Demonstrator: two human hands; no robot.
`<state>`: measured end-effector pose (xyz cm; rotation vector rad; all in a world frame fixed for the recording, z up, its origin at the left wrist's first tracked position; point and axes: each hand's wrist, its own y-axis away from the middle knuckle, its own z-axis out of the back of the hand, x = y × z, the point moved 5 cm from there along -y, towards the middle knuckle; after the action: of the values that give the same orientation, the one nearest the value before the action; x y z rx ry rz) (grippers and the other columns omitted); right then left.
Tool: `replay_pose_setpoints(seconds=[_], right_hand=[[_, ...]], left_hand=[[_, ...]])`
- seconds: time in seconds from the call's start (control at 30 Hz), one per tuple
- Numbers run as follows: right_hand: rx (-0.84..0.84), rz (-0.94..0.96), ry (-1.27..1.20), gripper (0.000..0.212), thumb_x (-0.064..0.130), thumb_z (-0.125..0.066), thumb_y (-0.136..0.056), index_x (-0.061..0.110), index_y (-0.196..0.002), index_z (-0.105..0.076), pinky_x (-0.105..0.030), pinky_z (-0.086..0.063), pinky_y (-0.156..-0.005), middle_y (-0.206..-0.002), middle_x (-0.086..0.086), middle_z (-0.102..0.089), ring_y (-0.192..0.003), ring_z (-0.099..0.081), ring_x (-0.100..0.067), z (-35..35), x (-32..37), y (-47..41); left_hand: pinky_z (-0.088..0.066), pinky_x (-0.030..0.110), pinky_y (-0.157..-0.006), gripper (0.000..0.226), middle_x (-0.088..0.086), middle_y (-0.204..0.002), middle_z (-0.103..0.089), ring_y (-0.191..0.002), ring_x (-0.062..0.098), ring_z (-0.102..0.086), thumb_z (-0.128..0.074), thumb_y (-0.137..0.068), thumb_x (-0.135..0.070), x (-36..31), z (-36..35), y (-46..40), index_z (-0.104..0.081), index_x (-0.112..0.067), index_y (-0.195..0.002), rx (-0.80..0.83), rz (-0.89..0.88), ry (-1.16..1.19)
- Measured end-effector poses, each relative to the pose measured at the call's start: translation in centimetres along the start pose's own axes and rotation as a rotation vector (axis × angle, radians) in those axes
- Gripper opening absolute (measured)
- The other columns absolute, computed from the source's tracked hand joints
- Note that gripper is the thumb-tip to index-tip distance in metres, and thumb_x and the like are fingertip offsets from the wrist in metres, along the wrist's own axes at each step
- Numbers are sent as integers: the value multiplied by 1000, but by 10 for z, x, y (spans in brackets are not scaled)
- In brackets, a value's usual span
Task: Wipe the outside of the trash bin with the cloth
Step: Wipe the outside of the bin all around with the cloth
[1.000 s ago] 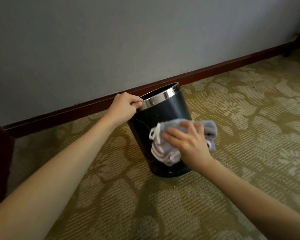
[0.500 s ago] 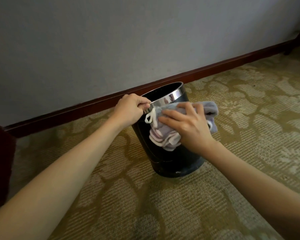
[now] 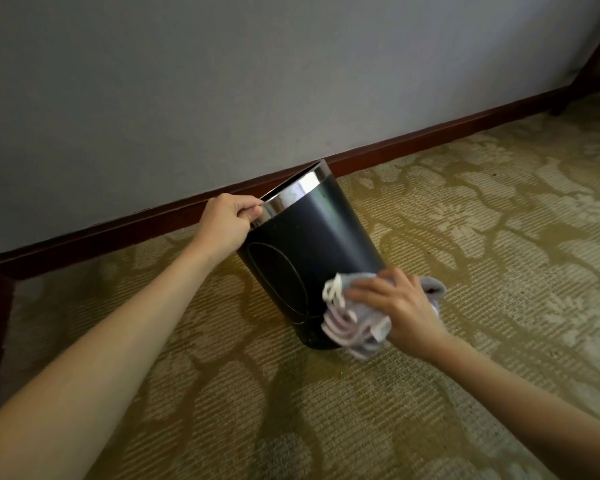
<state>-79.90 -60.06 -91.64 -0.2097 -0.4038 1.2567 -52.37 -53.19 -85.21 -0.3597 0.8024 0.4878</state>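
The trash bin (image 3: 312, 258) is tilted on the carpet (image 3: 465, 237), gripped at its rim by the left hand (image 3: 227, 221). The cloth (image 3: 354, 320), bunched under the right hand (image 3: 400, 310), is pressed low against its side; wiping appears midway, the far side seemingly left.

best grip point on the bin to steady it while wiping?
Pinch the chrome rim from above on its left edge, as the left hand does. The trash bin tapers toward its base, and the right hand works the cloth there.
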Motion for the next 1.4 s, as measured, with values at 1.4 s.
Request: replay_pose_setpoints(seconds=[1.4], right_hand=[[-310, -842, -954, 17, 19, -66, -64, 15, -78, -59, -30, -52, -56, -78, -5, -65, -70, -64, -18, 37, -42, -127]], left_hand=[[-40, 15, -78, 26, -15, -112, -64, -107, 2, -55, -46, -97, -21, 4, -22, 59, -65, -34, -110, -55, 96, 149]])
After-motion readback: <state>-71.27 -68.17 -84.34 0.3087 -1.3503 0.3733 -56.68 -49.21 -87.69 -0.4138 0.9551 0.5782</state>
